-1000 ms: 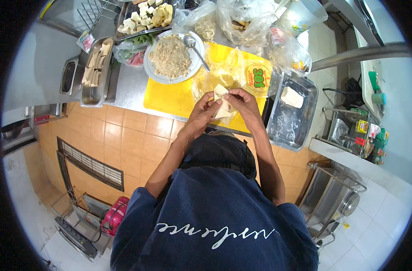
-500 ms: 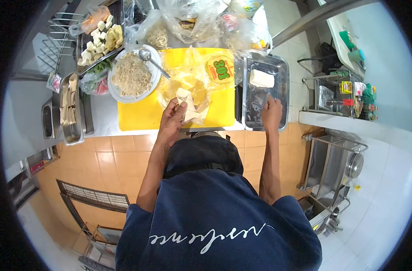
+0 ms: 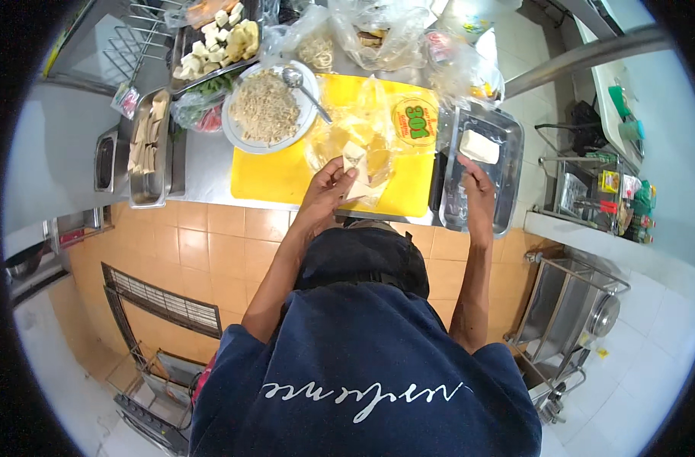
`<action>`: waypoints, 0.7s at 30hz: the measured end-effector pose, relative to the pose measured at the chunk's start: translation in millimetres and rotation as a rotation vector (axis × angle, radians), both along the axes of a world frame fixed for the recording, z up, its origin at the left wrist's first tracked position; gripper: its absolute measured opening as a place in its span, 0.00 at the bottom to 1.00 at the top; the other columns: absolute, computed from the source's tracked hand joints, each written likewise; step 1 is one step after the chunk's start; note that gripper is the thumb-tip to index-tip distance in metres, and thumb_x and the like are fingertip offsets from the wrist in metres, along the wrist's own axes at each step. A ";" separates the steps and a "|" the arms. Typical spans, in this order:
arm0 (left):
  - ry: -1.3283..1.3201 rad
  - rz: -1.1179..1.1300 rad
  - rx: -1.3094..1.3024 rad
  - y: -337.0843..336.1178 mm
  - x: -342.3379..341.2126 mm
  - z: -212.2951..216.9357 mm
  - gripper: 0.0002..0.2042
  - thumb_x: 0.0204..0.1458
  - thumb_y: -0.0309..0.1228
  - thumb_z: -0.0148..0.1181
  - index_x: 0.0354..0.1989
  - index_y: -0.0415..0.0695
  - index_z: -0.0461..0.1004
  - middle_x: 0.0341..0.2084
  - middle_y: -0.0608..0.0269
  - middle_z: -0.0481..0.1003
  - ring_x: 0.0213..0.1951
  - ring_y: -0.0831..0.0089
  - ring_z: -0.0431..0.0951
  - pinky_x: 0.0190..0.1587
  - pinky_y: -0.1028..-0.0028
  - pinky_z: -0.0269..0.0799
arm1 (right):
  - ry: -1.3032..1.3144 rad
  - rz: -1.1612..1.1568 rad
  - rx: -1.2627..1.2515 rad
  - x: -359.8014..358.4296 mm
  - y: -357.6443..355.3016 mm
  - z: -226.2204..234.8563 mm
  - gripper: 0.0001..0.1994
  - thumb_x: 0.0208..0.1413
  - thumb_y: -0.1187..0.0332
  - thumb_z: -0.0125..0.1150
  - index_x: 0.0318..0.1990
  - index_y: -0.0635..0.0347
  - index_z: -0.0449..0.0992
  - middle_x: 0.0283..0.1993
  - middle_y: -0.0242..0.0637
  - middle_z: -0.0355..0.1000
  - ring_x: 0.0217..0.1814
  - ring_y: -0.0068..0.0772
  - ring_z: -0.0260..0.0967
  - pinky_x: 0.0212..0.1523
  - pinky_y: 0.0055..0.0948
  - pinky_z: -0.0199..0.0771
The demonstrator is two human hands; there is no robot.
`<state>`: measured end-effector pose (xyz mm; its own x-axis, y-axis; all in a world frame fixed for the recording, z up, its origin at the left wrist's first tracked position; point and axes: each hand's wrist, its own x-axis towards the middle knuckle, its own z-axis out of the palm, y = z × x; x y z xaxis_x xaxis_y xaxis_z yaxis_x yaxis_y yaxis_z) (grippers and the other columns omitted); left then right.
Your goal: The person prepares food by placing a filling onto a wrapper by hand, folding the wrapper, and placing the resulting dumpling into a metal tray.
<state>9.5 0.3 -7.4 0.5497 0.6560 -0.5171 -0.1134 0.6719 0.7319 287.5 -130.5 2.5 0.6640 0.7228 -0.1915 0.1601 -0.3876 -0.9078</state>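
The person leans over a steel desk [image 3: 203,171] with a yellow board [image 3: 275,171] on it. The left hand [image 3: 328,186] sits over the board's near edge, its fingers [image 3: 340,164] pinching a pale folded wrapper [image 3: 355,156] that is lifted a little above a clear bag [image 3: 363,126] lying on the board. The right hand [image 3: 477,186] is well apart from it, resting in a metal tray [image 3: 507,152] just right of the board; the fingers lie loosely together, pointing at a white block [image 3: 478,146] at the tray's far end, near it, though I cannot tell whether they touch it. Left of the bag stands a white plate [image 3: 237,137] heaped with brown filling [image 3: 264,114], a spoon [image 3: 305,90] resting across its rim. Beyond the plate is a tray of pale cubes [image 3: 214,34], and more clear bags [image 3: 378,30] crowd the back of the desk. A narrow pan [image 3: 145,148] of pale strips sits at the far left.
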 end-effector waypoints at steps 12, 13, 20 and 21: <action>-0.044 -0.076 0.063 -3.1 -2.3 8.1 0.18 0.63 0.32 0.57 0.61 0.48 0.67 0.42 0.71 0.75 0.43 0.81 0.75 0.47 0.71 0.78 | -0.642 0.706 0.187 -109.8 74.6 24.7 0.28 0.46 0.81 0.59 0.56 0.43 0.78 0.46 0.40 0.63 0.49 0.43 0.62 0.49 0.38 0.66; -0.037 -0.055 0.075 -4.0 -1.8 7.5 0.18 0.63 0.32 0.57 0.61 0.47 0.67 0.42 0.71 0.75 0.43 0.81 0.75 0.47 0.71 0.78 | -0.641 0.712 0.188 -110.7 75.5 26.7 0.28 0.46 0.81 0.59 0.56 0.43 0.78 0.46 0.40 0.63 0.49 0.43 0.62 0.49 0.38 0.66; -0.036 0.024 0.058 -7.2 -3.2 -5.4 0.19 0.62 0.31 0.58 0.61 0.45 0.67 0.44 0.69 0.74 0.43 0.82 0.74 0.44 0.75 0.76 | -0.815 0.717 0.079 -103.3 73.2 34.9 0.26 0.46 0.78 0.60 0.55 0.42 0.79 0.46 0.40 0.63 0.51 0.44 0.61 0.51 0.42 0.64; -0.038 0.020 0.057 -6.9 -1.8 -2.0 0.19 0.62 0.31 0.58 0.61 0.45 0.67 0.44 0.69 0.74 0.43 0.82 0.74 0.44 0.75 0.76 | -0.802 0.721 0.085 -101.7 72.1 35.4 0.26 0.46 0.78 0.59 0.55 0.42 0.79 0.46 0.40 0.63 0.51 0.44 0.61 0.52 0.42 0.64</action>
<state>7.6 -6.7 -9.4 0.5547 0.6949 -0.4575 -0.1549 0.6265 0.7638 185.8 -58.4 37.9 -0.0138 0.9837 0.1791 0.8847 0.0955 -0.4562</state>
